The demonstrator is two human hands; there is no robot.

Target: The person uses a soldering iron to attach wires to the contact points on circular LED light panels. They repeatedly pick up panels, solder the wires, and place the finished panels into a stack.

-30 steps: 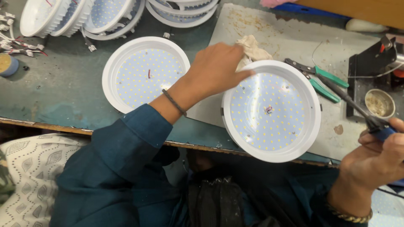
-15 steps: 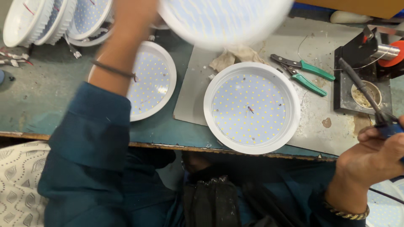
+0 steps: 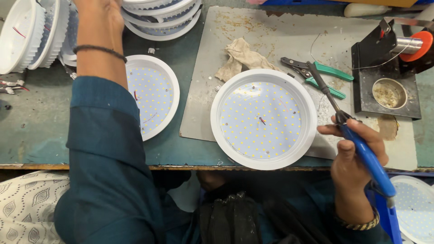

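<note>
A round white LED lamp [image 3: 263,118] lies face up on a grey mat [image 3: 271,31], with rows of small yellow diodes and a short red wire at its middle. My right hand [image 3: 349,169] is just right of it, gripping a blue-handled soldering iron [image 3: 367,158] whose dark tip points up and left over the mat. My left hand [image 3: 97,8] reaches to the top edge beside a stack of white lamps [image 3: 162,18]. Its fingers are cut off by the frame. A second lamp [image 3: 153,97] lies face up beside my left forearm.
Green-handled pliers [image 3: 318,72] and a crumpled rag [image 3: 242,56] lie on the mat behind the lamp. A black soldering stand [image 3: 384,81] with an orange spool and a small tin stands at the right. More lamps lean at the top left [image 3: 27,36]; another sits at the bottom right [image 3: 418,203].
My left hand carried a lamp up from the mat to the stack at the back. My right hand brought the soldering iron in closer to the lamp in the middle.
</note>
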